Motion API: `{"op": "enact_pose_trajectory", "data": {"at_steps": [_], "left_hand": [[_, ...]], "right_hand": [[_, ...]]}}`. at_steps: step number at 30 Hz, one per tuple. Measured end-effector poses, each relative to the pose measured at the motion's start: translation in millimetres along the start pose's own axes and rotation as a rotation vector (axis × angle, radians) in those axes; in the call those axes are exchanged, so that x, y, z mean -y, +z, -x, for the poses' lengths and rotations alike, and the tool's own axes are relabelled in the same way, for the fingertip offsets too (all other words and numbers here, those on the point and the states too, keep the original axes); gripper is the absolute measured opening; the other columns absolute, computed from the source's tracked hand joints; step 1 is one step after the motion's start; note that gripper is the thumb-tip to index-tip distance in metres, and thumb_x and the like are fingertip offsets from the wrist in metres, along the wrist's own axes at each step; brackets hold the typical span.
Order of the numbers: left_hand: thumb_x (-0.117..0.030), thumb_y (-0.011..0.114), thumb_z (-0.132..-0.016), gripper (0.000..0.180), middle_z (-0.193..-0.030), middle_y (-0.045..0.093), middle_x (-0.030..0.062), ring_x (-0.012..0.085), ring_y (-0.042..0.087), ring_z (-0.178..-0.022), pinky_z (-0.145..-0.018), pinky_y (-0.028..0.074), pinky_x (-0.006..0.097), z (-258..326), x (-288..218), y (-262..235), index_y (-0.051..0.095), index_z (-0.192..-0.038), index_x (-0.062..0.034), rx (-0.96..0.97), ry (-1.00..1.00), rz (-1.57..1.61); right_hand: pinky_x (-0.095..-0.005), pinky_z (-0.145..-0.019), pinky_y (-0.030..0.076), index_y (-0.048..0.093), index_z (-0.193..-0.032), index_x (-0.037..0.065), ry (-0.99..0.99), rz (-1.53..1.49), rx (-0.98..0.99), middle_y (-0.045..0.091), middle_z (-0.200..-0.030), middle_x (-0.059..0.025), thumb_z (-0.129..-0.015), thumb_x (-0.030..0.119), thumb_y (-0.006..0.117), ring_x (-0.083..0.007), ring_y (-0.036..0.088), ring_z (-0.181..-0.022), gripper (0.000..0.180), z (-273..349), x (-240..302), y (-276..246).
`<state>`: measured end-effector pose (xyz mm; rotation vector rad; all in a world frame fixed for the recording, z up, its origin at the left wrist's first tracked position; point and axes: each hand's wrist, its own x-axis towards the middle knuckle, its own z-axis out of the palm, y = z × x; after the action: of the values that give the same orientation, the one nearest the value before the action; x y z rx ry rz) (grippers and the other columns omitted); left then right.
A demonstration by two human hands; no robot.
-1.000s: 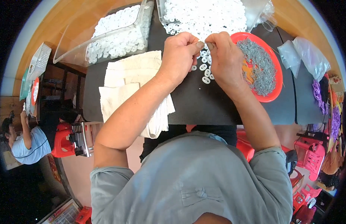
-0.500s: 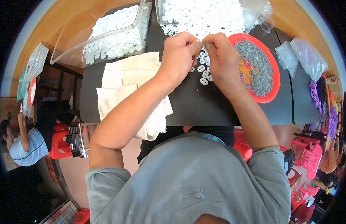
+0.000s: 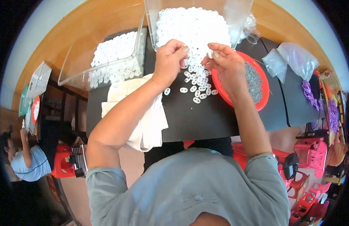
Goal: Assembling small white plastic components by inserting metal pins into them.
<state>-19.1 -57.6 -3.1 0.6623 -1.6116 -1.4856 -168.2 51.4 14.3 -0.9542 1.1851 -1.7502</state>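
Observation:
My left hand (image 3: 169,64) is closed in a pinch above the table; whatever lies between its thumb and forefinger is too small to make out. Apart from it, on the right, my right hand (image 3: 231,69) pinches a small white two-holed oval piece (image 3: 209,54) between thumb and fingers. Below and between the hands, several loose white two-holed oval pieces (image 3: 197,100) lie scattered on the dark table (image 3: 189,122). A red plate (image 3: 261,106) partly under my right hand holds many thin grey metal pieces (image 3: 253,81).
A clear bin (image 3: 240,22) full of white pieces stands ahead, and another clear bin (image 3: 74,77) at the left. Folded cream cloth (image 3: 153,126) lies under my left forearm. Plastic bags (image 3: 295,56) lie at the right. A person (image 3: 29,160) sits far left.
My hands have moved apart from each other, and a white piece now shows in the right fingers. The view has shifted, with the table lower and the far bin more visible.

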Motion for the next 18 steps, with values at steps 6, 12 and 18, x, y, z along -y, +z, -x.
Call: {"op": "enact_pose_trajectory", "data": {"at_steps": [6,12,18], "left_hand": [[-0.014,0.06,-0.089,0.011,-0.068,0.057,0.0002,0.0051,0.049,-0.053,-0.041,0.036,0.02,8,-19,-8,0.059,-0.084,-0.0041,0.007,-0.004,-0.007],[-0.011,0.06,-0.09,0.009,-0.066,0.053,-0.001,0.0048,0.046,-0.054,-0.046,0.034,0.019,90,-27,-47,0.058,-0.084,-0.0038,-0.021,-0.001,-0.04],[-0.007,0.061,-0.087,0.006,-0.069,0.054,-0.0005,0.0059,0.047,-0.061,-0.054,0.037,0.022,79,12,-75,0.059,-0.084,-0.0017,-0.184,0.102,-0.27]], "right_hand": [[-0.0298,-0.075,0.051,0.052,-0.118,-0.009,0.011,-0.066,0.011,0.063,-0.095,-0.0135,-0.092,0.003,0.053,-0.0206,0.064,-0.087,0.029,-2,4,-9],[-0.0295,-0.077,0.05,0.052,-0.121,-0.009,-0.012,-0.042,0.045,0.064,-0.097,-0.0146,-0.091,0.003,0.051,-0.0201,0.064,-0.088,0.031,2,12,-11],[-0.0282,-0.075,0.05,0.054,-0.113,-0.007,0.05,-0.05,0.082,0.062,-0.094,-0.0128,-0.092,0.003,0.05,-0.0195,0.063,-0.086,0.024,5,12,-9]]}}
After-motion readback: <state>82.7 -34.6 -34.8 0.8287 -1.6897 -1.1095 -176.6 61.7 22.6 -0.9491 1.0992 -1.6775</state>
